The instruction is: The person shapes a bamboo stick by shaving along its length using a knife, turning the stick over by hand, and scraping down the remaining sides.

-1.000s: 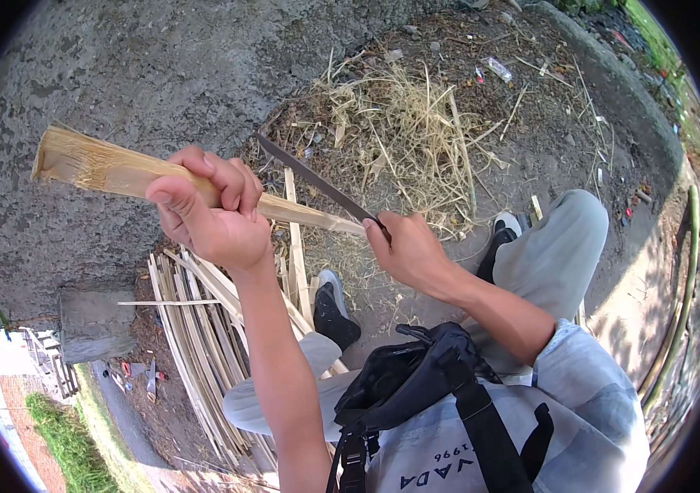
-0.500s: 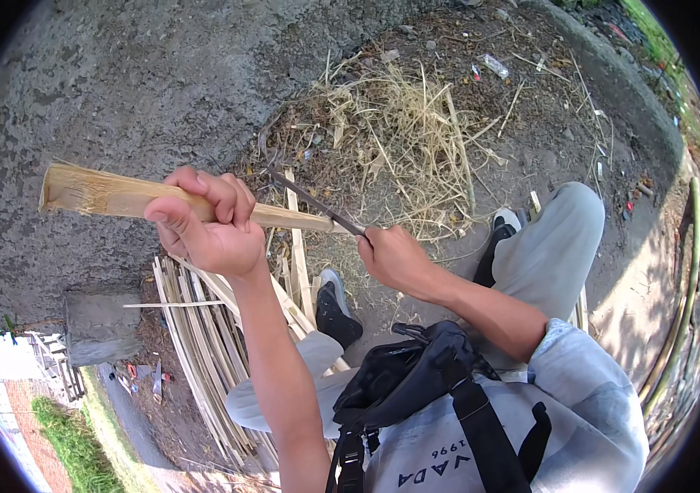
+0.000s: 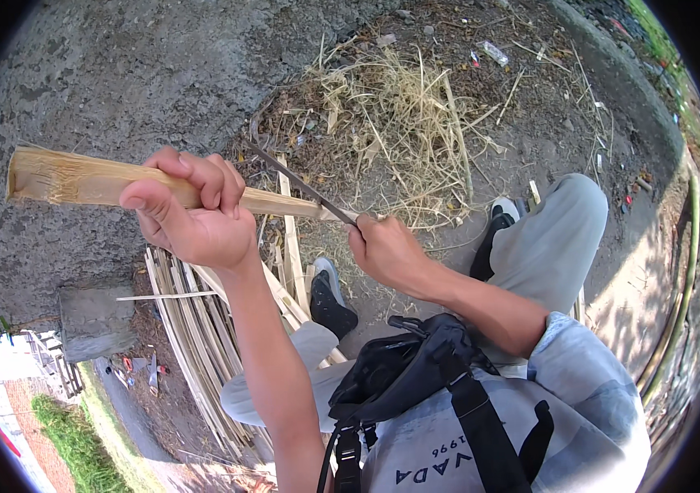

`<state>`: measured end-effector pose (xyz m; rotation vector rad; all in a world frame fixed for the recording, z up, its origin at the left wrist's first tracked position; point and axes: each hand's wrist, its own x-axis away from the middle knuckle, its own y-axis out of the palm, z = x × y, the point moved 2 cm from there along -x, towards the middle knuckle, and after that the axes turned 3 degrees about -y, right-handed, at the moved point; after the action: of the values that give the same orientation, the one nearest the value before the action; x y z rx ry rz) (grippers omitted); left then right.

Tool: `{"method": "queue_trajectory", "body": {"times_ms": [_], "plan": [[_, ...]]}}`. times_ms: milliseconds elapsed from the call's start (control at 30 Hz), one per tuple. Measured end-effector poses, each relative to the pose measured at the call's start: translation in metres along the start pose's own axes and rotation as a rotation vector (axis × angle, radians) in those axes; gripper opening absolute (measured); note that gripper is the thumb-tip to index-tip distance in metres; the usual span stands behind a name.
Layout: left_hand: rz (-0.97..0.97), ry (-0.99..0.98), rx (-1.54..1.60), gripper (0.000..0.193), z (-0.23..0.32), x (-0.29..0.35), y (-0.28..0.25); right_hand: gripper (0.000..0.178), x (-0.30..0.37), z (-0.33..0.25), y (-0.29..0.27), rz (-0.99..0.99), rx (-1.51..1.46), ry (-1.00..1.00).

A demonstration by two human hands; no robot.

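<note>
A pale split bamboo piece (image 3: 79, 177) crosses in front of me, its wide, frayed end at the left and its narrow end near my right hand. My left hand (image 3: 202, 215) is wrapped round its middle, the thumb lying along the near side. In my right hand (image 3: 392, 256) is a knife with a long, thin, dark blade (image 3: 291, 179). The blade lies slantwise over the narrow end of the bamboo and touches it. My fingers hide the knife's handle.
Long split strips (image 3: 194, 329) lie in a bundle below my left forearm. Beyond my hands is a heap of curly shavings (image 3: 399, 140) on the dirt. A concrete slab (image 3: 120, 74) rises at the far left. My shoes (image 3: 332, 304) and bent knees frame the ground between; poles (image 3: 682, 287) lie far right.
Both hands have shifted slightly left, with the bamboo and the knife. The blade has stayed against the narrow end of the bamboo, and both grips are the same.
</note>
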<state>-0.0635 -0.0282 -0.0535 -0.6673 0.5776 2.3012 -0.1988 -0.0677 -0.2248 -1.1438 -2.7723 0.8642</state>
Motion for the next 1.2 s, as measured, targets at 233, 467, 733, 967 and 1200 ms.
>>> {"method": "queue_trajectory", "body": {"times_ms": [233, 467, 733, 967, 1200], "plan": [[-0.026, 0.02, 0.015, 0.055, 0.006, 0.003, -0.006, 0.027, -0.007, -0.013, -0.001, -0.016, -0.088, 0.004], [-0.042, 0.03, 0.059, 0.056, -0.002, 0.01, -0.015, 0.024, -0.001, 0.015, 0.01, -0.046, -0.036, 0.057], [0.027, 0.016, 0.099, 0.056, -0.001, 0.002, -0.018, 0.028, 0.003, 0.056, 0.033, -0.122, -0.04, 0.179], [0.057, 0.068, 0.031, 0.054, 0.011, 0.003, -0.032, 0.025, 0.017, 0.056, 0.05, -0.102, -0.042, 0.154], [0.121, 0.043, 0.028, 0.054, 0.018, 0.007, -0.059, 0.026, 0.005, 0.029, 0.045, -0.179, -0.02, 0.088]]}}
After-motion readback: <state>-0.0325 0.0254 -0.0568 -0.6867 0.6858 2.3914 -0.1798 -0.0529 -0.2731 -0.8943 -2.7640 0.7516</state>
